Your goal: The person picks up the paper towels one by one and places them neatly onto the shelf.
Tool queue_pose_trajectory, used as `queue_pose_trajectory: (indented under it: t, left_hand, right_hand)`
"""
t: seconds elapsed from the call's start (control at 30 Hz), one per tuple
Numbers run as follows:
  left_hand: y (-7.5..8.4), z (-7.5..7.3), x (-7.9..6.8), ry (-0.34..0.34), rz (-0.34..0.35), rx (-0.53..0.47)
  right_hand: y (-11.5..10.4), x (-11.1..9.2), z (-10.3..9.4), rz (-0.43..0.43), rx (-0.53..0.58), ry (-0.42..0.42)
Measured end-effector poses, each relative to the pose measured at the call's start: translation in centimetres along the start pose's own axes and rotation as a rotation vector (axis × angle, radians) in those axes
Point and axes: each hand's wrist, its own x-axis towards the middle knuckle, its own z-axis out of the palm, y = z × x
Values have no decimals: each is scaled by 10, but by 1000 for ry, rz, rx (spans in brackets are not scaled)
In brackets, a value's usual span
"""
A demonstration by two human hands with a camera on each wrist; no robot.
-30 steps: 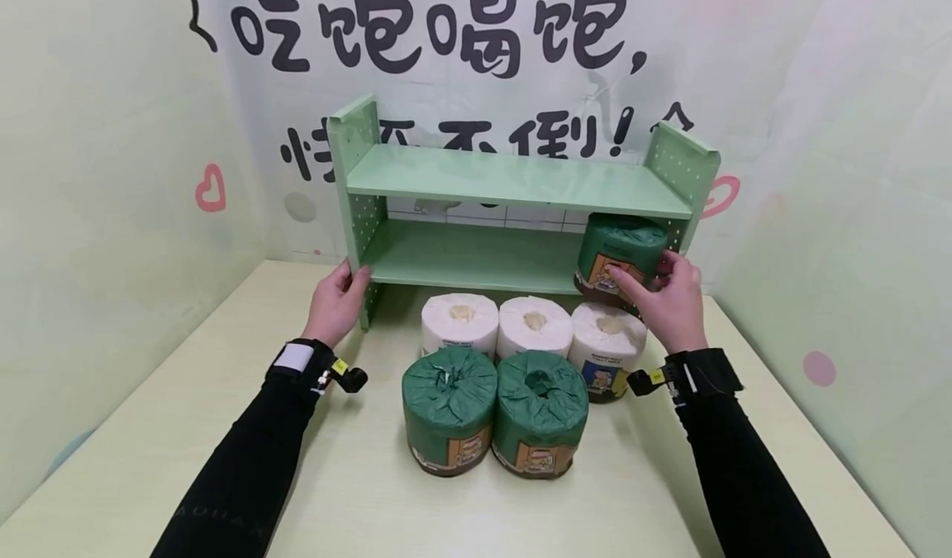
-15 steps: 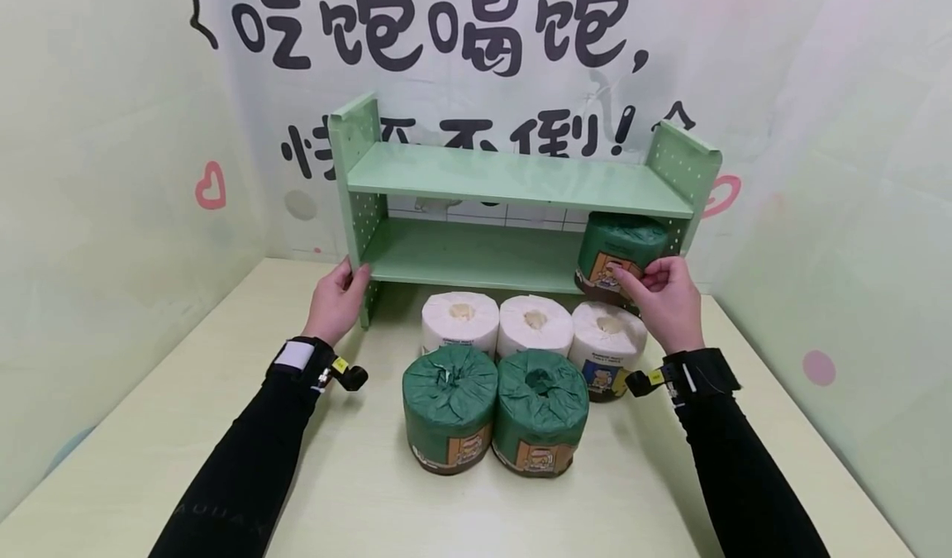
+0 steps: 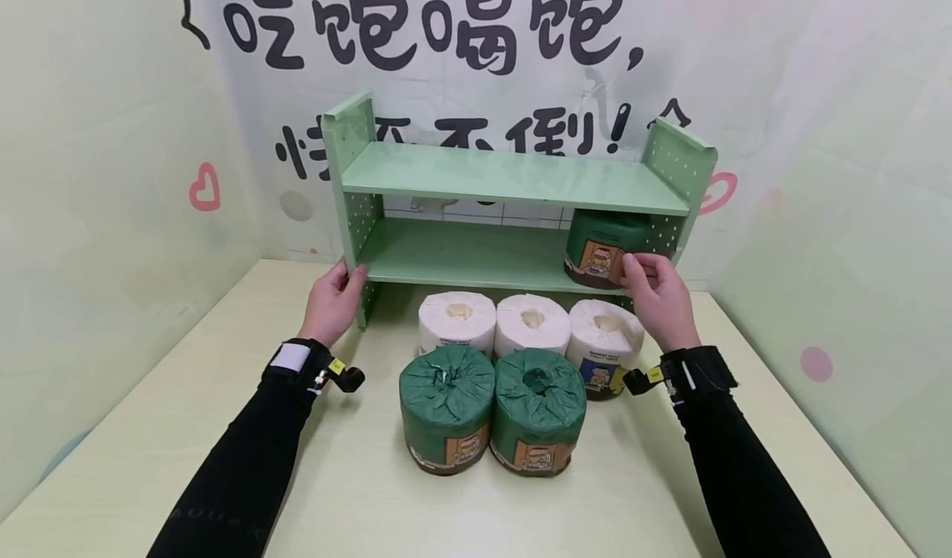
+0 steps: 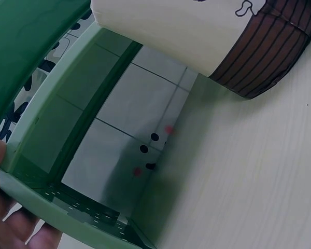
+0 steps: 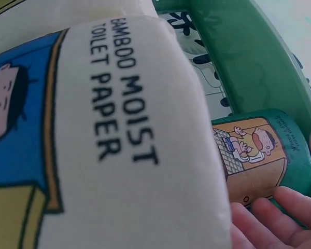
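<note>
A green-wrapped toilet paper roll (image 3: pixel 598 248) stands upright on the lower board of a pale green two-tier shelf (image 3: pixel 513 179), near its right end. My right hand (image 3: pixel 662 306) is at the roll's front right edge, fingers loosely bent. In the right wrist view the fingers (image 5: pixel 280 218) lie beside the roll's printed side, and the thumb is apart from it. My left hand (image 3: pixel 332 302) grips the shelf's left side panel, thumb in front and fingers behind. The left wrist view shows those fingers (image 4: pixel 23 228) past the panel's edge.
Three white toilet paper rolls (image 3: pixel 532 322) stand in a row in front of the shelf. Two green rolls (image 3: pixel 448 405) are closer to me on the light wooden table (image 3: pixel 357 475). A printed wall sheet (image 3: pixel 461 70) hangs behind the shelf.
The green roll on the shelf has slid slightly left and deeper under the upper board. My right hand has moved from gripping its side to its right edge. The left hand keeps its hold.
</note>
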Motion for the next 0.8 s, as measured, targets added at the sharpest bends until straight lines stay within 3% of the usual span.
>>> queue_pose_trajectory:
  t: [0.5,0.8]
  left_hand:
    - [-2,0,1,12,-8,3]
    - [-1,0,0,7,-27,-1]
  right_hand:
    - [-3,1,-1,-60,69,-147]
    - [0,3,-2,-31,25,-159]
